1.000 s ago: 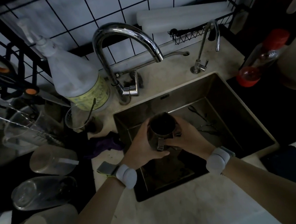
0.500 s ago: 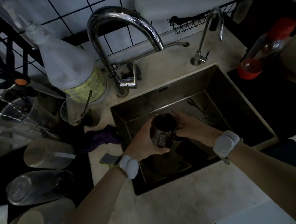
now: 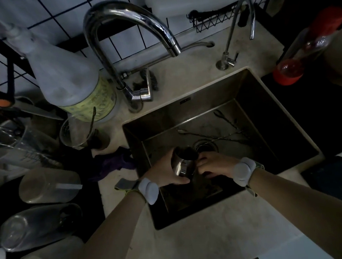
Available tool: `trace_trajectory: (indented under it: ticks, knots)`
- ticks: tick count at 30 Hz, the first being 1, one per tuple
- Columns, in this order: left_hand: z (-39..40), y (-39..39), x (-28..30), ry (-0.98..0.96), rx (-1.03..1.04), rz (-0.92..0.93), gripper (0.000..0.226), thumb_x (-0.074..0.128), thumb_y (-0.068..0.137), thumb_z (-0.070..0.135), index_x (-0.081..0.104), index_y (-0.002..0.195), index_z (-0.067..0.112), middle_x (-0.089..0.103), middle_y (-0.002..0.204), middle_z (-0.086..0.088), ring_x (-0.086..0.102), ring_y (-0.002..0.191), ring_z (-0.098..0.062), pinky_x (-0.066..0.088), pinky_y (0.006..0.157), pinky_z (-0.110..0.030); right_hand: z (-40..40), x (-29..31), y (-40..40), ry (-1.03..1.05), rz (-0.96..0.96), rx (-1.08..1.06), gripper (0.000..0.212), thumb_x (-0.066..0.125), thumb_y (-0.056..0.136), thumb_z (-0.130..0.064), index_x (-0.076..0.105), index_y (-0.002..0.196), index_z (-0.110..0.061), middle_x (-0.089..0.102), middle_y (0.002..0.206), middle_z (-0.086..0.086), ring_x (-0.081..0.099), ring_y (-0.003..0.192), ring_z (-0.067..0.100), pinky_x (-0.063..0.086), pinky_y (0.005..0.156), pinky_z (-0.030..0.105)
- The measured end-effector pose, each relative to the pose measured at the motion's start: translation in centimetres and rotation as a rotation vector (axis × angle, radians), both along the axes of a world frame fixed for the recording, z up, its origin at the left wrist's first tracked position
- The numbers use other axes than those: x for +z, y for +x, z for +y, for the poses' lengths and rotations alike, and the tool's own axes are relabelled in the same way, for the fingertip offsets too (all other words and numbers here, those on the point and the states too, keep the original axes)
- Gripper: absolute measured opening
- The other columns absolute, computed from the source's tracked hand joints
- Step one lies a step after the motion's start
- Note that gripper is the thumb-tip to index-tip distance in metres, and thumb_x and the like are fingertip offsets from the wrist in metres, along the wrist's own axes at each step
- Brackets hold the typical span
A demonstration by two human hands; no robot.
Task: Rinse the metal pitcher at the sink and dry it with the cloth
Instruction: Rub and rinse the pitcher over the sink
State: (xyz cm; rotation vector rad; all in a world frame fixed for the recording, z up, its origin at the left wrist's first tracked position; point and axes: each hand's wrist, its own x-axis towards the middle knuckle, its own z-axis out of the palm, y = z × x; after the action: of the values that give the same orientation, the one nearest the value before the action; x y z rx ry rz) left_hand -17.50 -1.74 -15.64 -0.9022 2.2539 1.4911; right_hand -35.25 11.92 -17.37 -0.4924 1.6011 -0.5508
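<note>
The small metal pitcher [image 3: 183, 162] is held low inside the square steel sink [image 3: 256, 124], its dark mouth tilted away from me. My left hand [image 3: 165, 171] wraps its left side. My right hand [image 3: 214, 165] touches its right side with curled fingers; the exact grip is hidden in the dark. The tall curved faucet [image 3: 131, 17] arches above the basin, and no water shows. A dark purple cloth [image 3: 114, 162] lies crumpled on the counter at the sink's left edge.
Bar spoons [image 3: 215, 135] lie on the sink floor by the drain [image 3: 206, 145]. A large soap bottle [image 3: 69, 76], a glass [image 3: 75, 131] and several plastic jugs crowd the left. A small tap [image 3: 238, 33] and a red-capped bottle [image 3: 309, 45] stand at the right.
Both hands have lowered the pitcher deeper into the sink, toward the drain. My view has tipped closer over the basin.
</note>
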Motion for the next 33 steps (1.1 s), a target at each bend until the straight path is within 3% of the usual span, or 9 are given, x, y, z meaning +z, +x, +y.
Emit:
trace_trajectory:
  ticks: [3,7,13,16,18,22,24,28,33]
  knots:
    - [-0.2,-0.2,-0.5,0.022,-0.023,-0.046,0.109,0.097,0.068,0.024,0.033,0.157,0.028,0.048,0.15,0.012,0.045,0.14,-0.013,0.036,0.109,-0.027,0.1,-0.3,-0.1,-0.002,0.012,0.064,0.019,0.066,0.087,-0.008,0.067,0.1,-0.023,0.073,0.113,0.009,0.069,0.108,0.023,0.057,0.092,0.038]
    - [-0.4,-0.8,-1.0,0.038,-0.051,-0.111,0.105,0.096,0.071,0.023,0.034,0.156,0.024,0.049,0.153,0.005,0.046,0.141,-0.016,0.039,0.116,-0.036,-0.1,-0.4,-0.5,0.016,0.062,0.204,0.028,0.063,0.089,-0.006,0.069,0.116,-0.002,0.067,0.103,0.013,0.067,0.112,0.038,0.053,0.09,0.042]
    - [-0.4,-0.8,-2.2,0.044,-0.065,-0.187,0.11,0.096,0.07,0.029,0.027,0.157,0.024,0.047,0.151,0.004,0.046,0.139,-0.018,0.04,0.116,-0.036,0.0,-0.9,-1.1,0.034,0.089,0.23,0.013,0.063,0.088,-0.008,0.067,0.101,-0.008,0.064,0.094,0.011,0.062,0.092,0.026,0.046,0.081,0.036]
    - [-0.6,-1.1,-3.1,0.075,-0.062,-0.202,0.108,0.096,0.069,0.03,0.031,0.155,0.024,0.051,0.145,0.008,0.051,0.137,-0.017,0.041,0.113,-0.032,0.0,-1.1,-1.3,0.045,0.076,0.245,0.021,0.064,0.087,-0.012,0.07,0.106,-0.004,0.066,0.096,0.009,0.064,0.093,0.026,0.046,0.082,0.036]
    - [-0.7,-1.2,-3.5,0.086,-0.057,-0.214,0.108,0.097,0.067,0.032,0.034,0.155,0.024,0.056,0.145,0.005,0.055,0.134,-0.018,0.043,0.116,-0.038,0.0,-1.3,-1.2,0.05,0.079,0.267,0.026,0.064,0.087,-0.013,0.069,0.108,0.002,0.065,0.096,0.011,0.063,0.093,0.028,0.045,0.082,0.037]
    - [-0.8,-1.6,-4.3,0.086,-0.083,-0.213,0.093,0.096,0.066,0.035,0.048,0.145,0.025,0.065,0.136,0.005,0.061,0.127,-0.017,0.046,0.113,-0.039,0.0,-1.5,-1.3,0.082,0.086,0.29,0.021,0.065,0.088,-0.016,0.068,0.1,0.001,0.061,0.091,0.011,0.058,0.086,0.024,0.041,0.073,0.031]
    - [-0.8,-1.8,-4.6,0.084,-0.102,-0.234,0.077,0.095,0.067,0.037,0.058,0.133,0.031,0.069,0.126,0.009,0.065,0.118,-0.012,0.049,0.106,-0.031,-0.1,-1.4,-1.4,0.088,0.1,0.32,0.014,0.065,0.089,-0.019,0.068,0.095,-0.008,0.058,0.089,0.009,0.054,0.081,0.022,0.038,0.067,0.029]
    - [-0.7,-2.1,-4.0,0.115,-0.109,-0.262,0.038,0.092,0.073,0.038,0.064,0.097,0.05,0.072,0.091,0.03,0.064,0.086,0.018,0.044,0.072,0.001,-0.3,-1.5,-1.6,0.096,0.087,0.349,0.012,0.064,0.09,-0.019,0.057,0.086,-0.01,0.05,0.086,0.012,0.047,0.081,0.024,0.034,0.073,0.034]
    - [-0.7,-2.2,-3.4,0.204,-0.048,-0.27,0.025,0.089,0.078,0.043,0.069,0.092,0.05,0.072,0.084,0.04,0.065,0.081,0.021,0.043,0.065,0.002,-0.2,-1.6,-1.9,0.097,0.093,0.396,0.031,0.059,0.097,-0.013,0.048,0.068,-0.015,0.045,0.072,0.003,0.043,0.065,0.016,0.036,0.063,0.021]
